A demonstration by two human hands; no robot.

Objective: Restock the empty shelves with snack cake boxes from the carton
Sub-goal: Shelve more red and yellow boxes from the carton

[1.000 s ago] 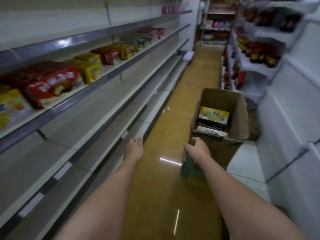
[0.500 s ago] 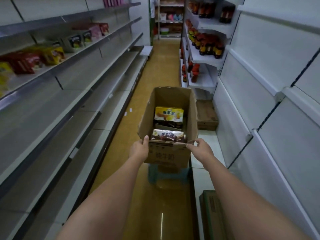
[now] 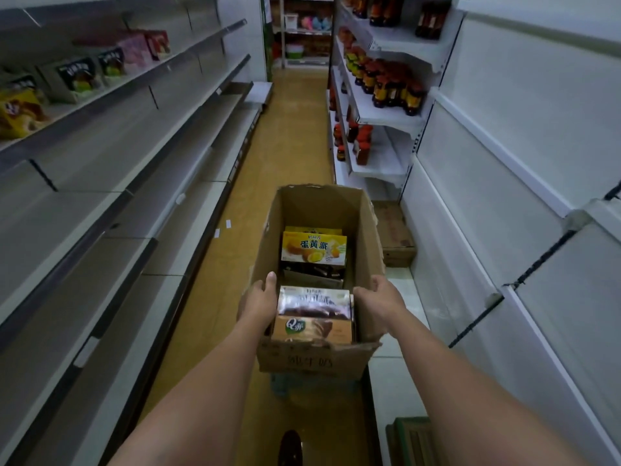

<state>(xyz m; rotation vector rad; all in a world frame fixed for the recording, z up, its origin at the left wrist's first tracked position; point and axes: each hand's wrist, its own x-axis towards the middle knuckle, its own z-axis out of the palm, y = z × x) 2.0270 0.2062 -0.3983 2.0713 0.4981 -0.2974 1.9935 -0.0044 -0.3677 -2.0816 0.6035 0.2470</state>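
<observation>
1. An open carton [image 3: 321,210] is seen at 6 o'clock in the aisle, holding snack cake boxes.
2. The brown box [image 3: 314,301] nearest the viewer is flanked by both hands — left hand [image 3: 262,302] at 9 o'clock, right hand [image 3: 381,299] at 3 o'clock; contact cannot be told.
3. A level, two-sided squeeze is advised before lifting toward the bare shelves [image 3: 100,213] at 9 o'clock.

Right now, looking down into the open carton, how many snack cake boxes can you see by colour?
Yellow boxes: 2, a front one with a second edge behind it.
Dark boxes: 2, one mid-carton, one between the left hand and right hand at.
Tan box: 1.
Total: 5 visible; any beneath are hidden.
</observation>
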